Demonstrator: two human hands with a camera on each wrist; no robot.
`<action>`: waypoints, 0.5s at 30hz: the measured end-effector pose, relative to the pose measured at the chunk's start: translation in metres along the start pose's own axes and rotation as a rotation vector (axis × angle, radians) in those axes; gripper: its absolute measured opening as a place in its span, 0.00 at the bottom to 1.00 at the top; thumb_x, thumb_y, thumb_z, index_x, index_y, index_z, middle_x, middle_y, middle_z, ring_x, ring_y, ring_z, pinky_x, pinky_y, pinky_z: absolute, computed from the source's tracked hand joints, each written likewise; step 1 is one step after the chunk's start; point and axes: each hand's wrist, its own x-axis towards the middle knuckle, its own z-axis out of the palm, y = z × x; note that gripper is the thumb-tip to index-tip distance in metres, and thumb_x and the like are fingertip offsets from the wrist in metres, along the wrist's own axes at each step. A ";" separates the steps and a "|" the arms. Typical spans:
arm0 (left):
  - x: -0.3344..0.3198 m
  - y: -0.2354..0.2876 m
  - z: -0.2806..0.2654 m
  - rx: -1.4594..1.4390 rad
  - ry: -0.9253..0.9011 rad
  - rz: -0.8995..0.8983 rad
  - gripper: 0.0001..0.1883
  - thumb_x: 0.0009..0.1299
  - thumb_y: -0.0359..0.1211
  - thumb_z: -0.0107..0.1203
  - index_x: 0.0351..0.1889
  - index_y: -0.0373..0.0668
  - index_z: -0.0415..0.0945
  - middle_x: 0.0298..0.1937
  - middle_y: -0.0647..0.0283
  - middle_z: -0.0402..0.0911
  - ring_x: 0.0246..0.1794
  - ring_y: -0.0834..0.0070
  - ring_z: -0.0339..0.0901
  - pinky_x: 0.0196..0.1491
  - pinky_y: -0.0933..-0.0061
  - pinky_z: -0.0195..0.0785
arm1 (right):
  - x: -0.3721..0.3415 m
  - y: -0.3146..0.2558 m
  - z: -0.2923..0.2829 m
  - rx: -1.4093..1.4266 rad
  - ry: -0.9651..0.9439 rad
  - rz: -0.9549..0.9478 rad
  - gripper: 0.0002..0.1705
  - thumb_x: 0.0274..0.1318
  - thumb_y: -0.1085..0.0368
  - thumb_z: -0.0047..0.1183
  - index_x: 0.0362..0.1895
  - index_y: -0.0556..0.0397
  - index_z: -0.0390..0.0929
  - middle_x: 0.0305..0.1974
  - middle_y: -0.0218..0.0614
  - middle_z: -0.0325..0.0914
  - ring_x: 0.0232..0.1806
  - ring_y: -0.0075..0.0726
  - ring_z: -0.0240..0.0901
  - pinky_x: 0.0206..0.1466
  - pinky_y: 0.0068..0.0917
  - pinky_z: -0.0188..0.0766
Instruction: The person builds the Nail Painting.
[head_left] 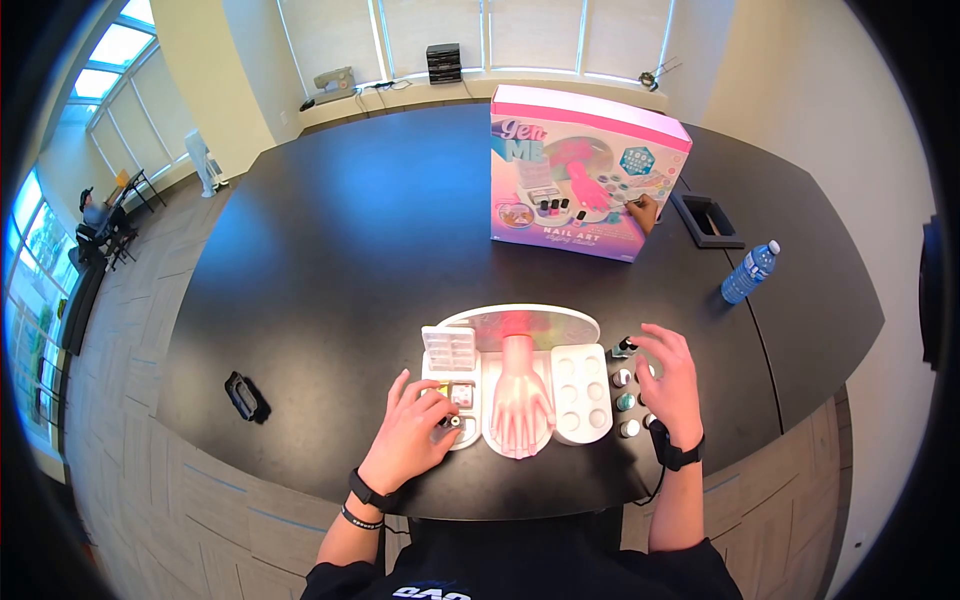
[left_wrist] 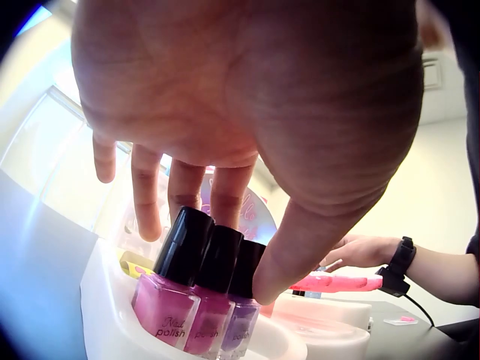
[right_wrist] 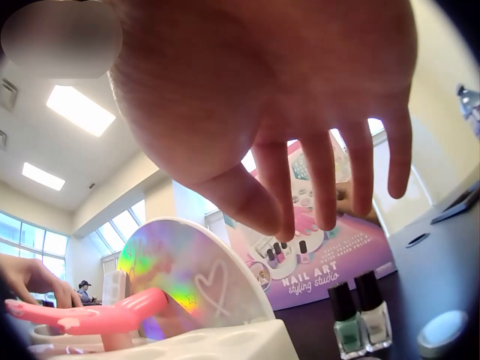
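My left hand (head_left: 410,432) is over the left compartment of a white tray (left_wrist: 105,300). In the left wrist view, its thumb touches the purple polish bottle (left_wrist: 238,330), with fingers behind the black caps. Beside that bottle lean a magenta bottle (left_wrist: 206,322) and a pink bottle (left_wrist: 166,304). My right hand (head_left: 668,380) hovers right of the tray, fingers apart and holding nothing. Below it in the right wrist view are a green bottle (right_wrist: 348,334) and a pale bottle (right_wrist: 376,324). A pink model hand (head_left: 520,395) lies palm down mid-tray.
A mirror (head_left: 560,326) stands behind the model hand. Round wells (head_left: 583,392) fill the tray's right part; small pots (head_left: 626,402) stand beside it. Farther back are a pink box (head_left: 590,180) and water bottle (head_left: 750,272). A black object (head_left: 243,397) lies far left.
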 end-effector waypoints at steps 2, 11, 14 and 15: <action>-0.001 0.002 -0.002 -0.004 0.009 0.002 0.13 0.66 0.35 0.75 0.48 0.49 0.86 0.51 0.66 0.87 0.73 0.59 0.76 0.88 0.37 0.45 | 0.000 0.009 0.004 -0.026 -0.036 0.009 0.16 0.63 0.70 0.62 0.53 0.52 0.92 0.67 0.44 0.84 0.69 0.61 0.76 0.71 0.52 0.75; -0.003 0.011 -0.012 -0.006 0.083 0.012 0.21 0.65 0.38 0.76 0.55 0.47 0.86 0.59 0.62 0.83 0.75 0.55 0.73 0.87 0.35 0.47 | -0.006 0.033 0.024 -0.079 -0.130 0.022 0.16 0.65 0.68 0.62 0.54 0.50 0.92 0.70 0.43 0.82 0.80 0.67 0.66 0.81 0.57 0.66; -0.002 0.013 -0.012 -0.002 0.129 0.017 0.22 0.65 0.37 0.75 0.57 0.46 0.85 0.62 0.61 0.83 0.76 0.53 0.73 0.86 0.35 0.50 | -0.006 0.037 0.028 -0.095 -0.143 0.014 0.16 0.66 0.67 0.62 0.55 0.50 0.92 0.71 0.43 0.81 0.82 0.67 0.63 0.83 0.61 0.63; -0.002 0.013 -0.012 -0.001 0.156 0.025 0.23 0.65 0.37 0.75 0.57 0.45 0.84 0.63 0.60 0.82 0.76 0.53 0.73 0.85 0.34 0.51 | -0.006 0.037 0.028 -0.099 -0.152 0.013 0.16 0.66 0.68 0.61 0.55 0.51 0.92 0.71 0.43 0.81 0.82 0.67 0.62 0.83 0.64 0.61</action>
